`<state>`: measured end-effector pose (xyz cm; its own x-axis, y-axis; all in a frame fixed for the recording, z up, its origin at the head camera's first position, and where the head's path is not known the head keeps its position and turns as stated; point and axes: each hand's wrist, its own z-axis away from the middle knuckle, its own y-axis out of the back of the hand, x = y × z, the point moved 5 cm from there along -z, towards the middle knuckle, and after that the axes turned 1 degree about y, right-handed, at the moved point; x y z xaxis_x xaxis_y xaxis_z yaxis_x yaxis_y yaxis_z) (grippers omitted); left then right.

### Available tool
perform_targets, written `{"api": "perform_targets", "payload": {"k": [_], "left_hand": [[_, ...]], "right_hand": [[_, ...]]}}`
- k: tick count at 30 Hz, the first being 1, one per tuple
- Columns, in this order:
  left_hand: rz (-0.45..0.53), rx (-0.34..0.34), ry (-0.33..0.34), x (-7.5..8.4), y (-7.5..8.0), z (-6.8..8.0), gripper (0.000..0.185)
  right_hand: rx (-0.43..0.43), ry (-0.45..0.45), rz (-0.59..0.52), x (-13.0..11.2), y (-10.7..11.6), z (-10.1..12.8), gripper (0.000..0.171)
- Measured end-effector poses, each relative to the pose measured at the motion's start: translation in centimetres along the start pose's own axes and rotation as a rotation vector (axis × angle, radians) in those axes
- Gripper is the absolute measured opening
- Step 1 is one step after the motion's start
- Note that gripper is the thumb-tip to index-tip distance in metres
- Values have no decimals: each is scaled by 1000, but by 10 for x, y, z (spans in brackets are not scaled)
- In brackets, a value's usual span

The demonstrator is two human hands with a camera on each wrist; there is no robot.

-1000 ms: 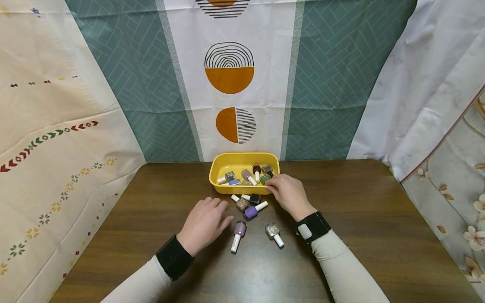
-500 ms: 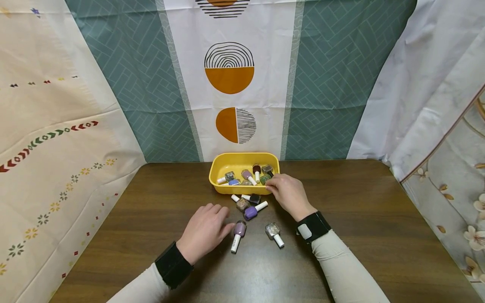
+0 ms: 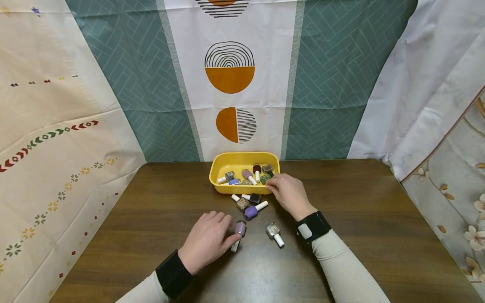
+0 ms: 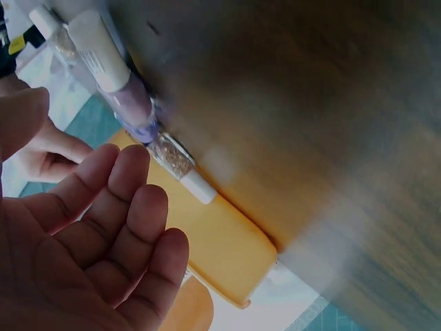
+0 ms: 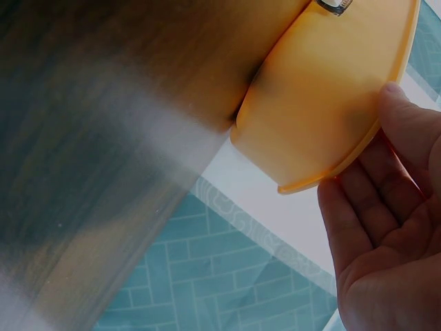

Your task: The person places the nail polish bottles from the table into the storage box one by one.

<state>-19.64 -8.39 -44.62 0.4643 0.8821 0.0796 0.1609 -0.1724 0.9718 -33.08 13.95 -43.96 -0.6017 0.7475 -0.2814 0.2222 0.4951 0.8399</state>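
My left hand (image 3: 207, 240) hovers over the table with its fingers loosely bent. Its thumb overlaps the white cap of a mauve nail polish bottle (image 3: 240, 227) in the head view. In the left wrist view the fingers hold nothing, and the mauve bottle lies beyond them. My right hand (image 3: 289, 194) pinches the rim of a yellow plastic bin (image 5: 310, 103) at its near right corner, thumb on the outer side and fingers over the edge. Inside the bin lie several nail polish bottles, among them a green one (image 3: 265, 179) and a dark red one (image 3: 256, 169).
Just in front of the bin lie a purple bottle (image 3: 251, 213), a gold glitter bottle (image 3: 242, 205) and a black bottle (image 3: 255, 199). A silver glitter bottle (image 3: 273, 230) lies nearer, on the right. Patterned cloth (image 3: 322, 84) hangs behind the wooden table (image 3: 360, 235).
My left hand has moved toward me and slightly right, bringing its thumb over the mauve bottle's cap. The right hand stays on the bin's rim, and the bottles have not moved.
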Motion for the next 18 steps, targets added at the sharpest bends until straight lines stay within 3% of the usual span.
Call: {"api": "perform_targets", "payload": {"k": [18], "left_hand": [[-3,-65,-2,6,-11,7,42]], "right_hand": [[-5,-9,9,-1,1,-1,7]]}}
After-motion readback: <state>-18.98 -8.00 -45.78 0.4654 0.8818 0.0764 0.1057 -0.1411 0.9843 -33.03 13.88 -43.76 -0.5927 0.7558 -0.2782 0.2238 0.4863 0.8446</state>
